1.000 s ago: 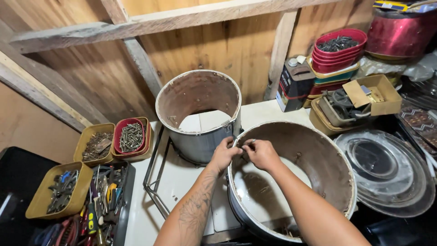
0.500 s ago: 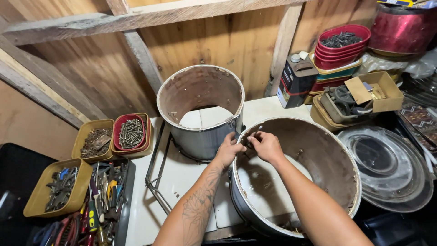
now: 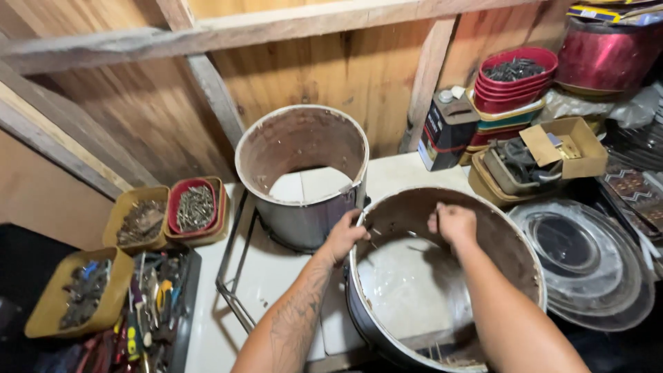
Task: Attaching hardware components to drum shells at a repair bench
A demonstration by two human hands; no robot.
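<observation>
One view only, from a camera on the person's head, looking steeply down and forward over a white worktop (image 3: 276, 276) toward a plank wall (image 3: 311, 62) that fills the upper part of the frame. It sits close: both forearms enter from the bottom edge, the left hand (image 3: 347, 235) and right hand (image 3: 452, 222) just below centre, on the near drum (image 3: 525, 269) at lower right. A second drum (image 3: 304, 148) stands at centre, farther off. Trays of tools (image 3: 83, 297) fall at the lower left edge, a stack of red bowls (image 3: 514, 79) at upper right. With no second view, nothing is shared
</observation>
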